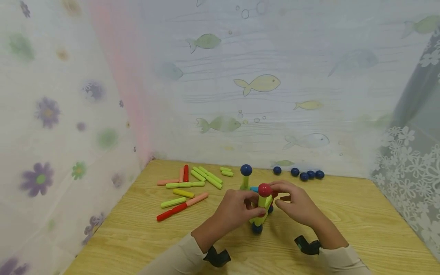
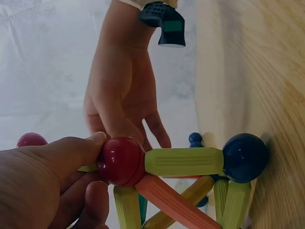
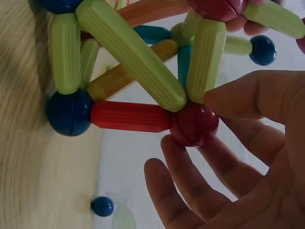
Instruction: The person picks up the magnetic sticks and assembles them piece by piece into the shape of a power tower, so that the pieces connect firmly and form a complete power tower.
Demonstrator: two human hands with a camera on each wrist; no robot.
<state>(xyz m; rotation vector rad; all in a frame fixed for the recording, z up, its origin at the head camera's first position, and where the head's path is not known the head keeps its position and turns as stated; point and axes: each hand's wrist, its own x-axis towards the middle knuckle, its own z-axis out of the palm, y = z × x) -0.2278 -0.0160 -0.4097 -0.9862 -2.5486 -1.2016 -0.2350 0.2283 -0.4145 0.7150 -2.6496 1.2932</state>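
Observation:
Both hands are at a frame of magnetic rods and balls standing on the table. My left hand (image 1: 235, 204) pinches a red ball (image 2: 120, 161) at one upper corner, where green and orange rods meet. The thumb and fingers of my right hand (image 1: 297, 202) hold another red ball (image 3: 194, 124), joined to a red rod (image 3: 131, 116) and green rods. A green rod topped by a red ball (image 1: 264, 190) points up from the frame. Behind it, a blue ball (image 1: 246, 170) caps a second rod. Blue balls (image 3: 70, 113) form the lower corners.
To the left on the wooden table (image 1: 120, 236) lie loose green rods (image 1: 207, 176), a yellow rod (image 1: 183, 193), and red and orange rods (image 1: 172, 211). Several blue balls (image 1: 304, 176) line the back edge. Printed curtains (image 1: 261, 145) hang behind and at both sides.

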